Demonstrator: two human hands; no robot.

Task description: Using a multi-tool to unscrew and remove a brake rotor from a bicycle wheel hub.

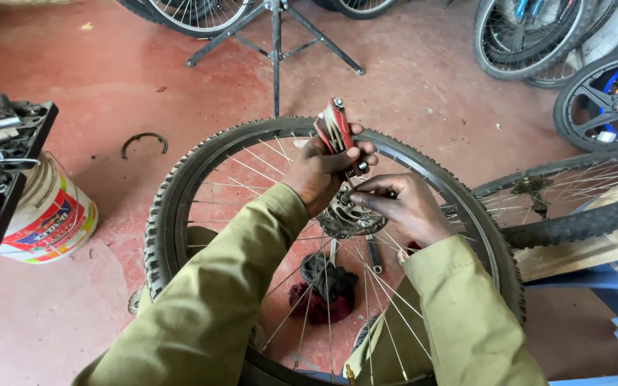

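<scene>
1. Hands first: I see my left hand (323,168) closed around a red folding multi-tool (336,129), its fingers (360,154) wrapped tight on the handle, with the metal blades of the tool fanned out above the fist.
2. My right hand (405,211) is at the hub of the bicycle wheel (180,186). Its fingers (373,187) are curled and pinch close to the disc rotor (341,221); I cannot tell exactly which small part they grip.
3. One thin bit of the multi-tool goes down from the left fist to the rotor, just between both hands.
4. The wheel is held almost flat in front of me, knobby tyre on, spokes running from the rim to the hub. Both olive sleeves (216,307) cross over the near part of it.
5. Through the spokes I see a dark red and black rag (327,286) on the red floor (73,64), and a wrench (373,254) near it.
6. On the left stands a white bucket (51,218) with a colourful label, and a black tool tray (1,143) rests on top of it.
7. A work stand (275,43) is beyond the wheel, and more bicycle wheels (538,36) lie to the right. A small metal ring (144,141) lies on the floor well apart from the wheel.
</scene>
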